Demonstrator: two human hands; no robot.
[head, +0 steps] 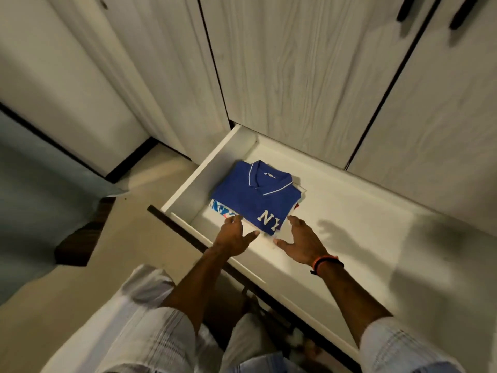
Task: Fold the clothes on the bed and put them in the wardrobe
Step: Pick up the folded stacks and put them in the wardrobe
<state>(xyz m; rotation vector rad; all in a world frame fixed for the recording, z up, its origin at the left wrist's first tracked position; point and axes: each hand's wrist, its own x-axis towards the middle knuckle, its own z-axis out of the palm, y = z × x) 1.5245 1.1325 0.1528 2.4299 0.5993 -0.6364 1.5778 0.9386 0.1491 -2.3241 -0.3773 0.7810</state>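
A folded blue polo shirt (255, 195) with white letters tops a small stack of folded clothes in the left part of an open white wardrobe drawer (349, 211). A patterned blue-and-white garment (222, 208) peeks out beneath it on the left. My left hand (232, 238) is at the stack's near left corner, fingers spread, fingertips touching the edge. My right hand (302, 242) is at the near right corner, fingers apart, with nothing gripped in it. An orange and black band circles my right wrist.
Pale wood-grain wardrobe doors (295, 76) rise behind the drawer, with black handles at top right. The drawer's dark front edge (188, 232) runs toward my knees. The bed (32, 189) with bluish sheet lies at left, above a beige floor.
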